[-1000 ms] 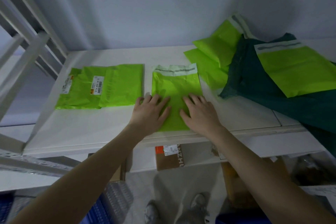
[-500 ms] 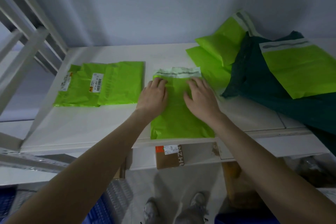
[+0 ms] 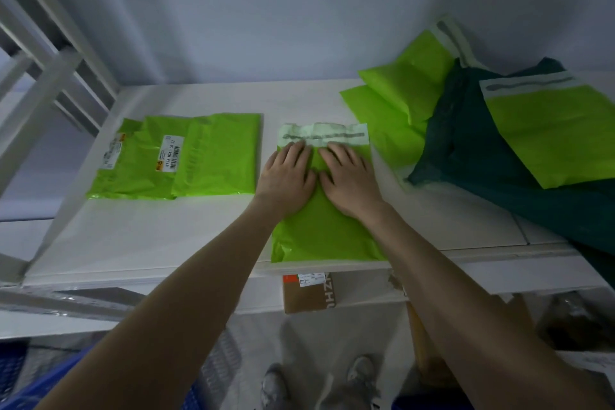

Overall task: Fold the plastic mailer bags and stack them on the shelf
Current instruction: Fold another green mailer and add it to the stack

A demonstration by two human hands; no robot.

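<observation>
Lime-green plastic mailer bag [image 3: 319, 233] flat on white shelf [image 3: 159, 236], near front edge. Left hand [image 3: 287, 176], right hand [image 3: 349, 180] pressing upper part, fingers straight, below white adhesive strip [image 3: 324, 135].

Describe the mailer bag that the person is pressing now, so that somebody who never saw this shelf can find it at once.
On the white shelf, find the lime-green mailer bag lying flat at the middle of the front edge, between a folded green stack and a dark green heap. Both the left hand and right hand press on it. Only this bag shows a crumpled white strip at its far end, beside the fingertips.
</observation>
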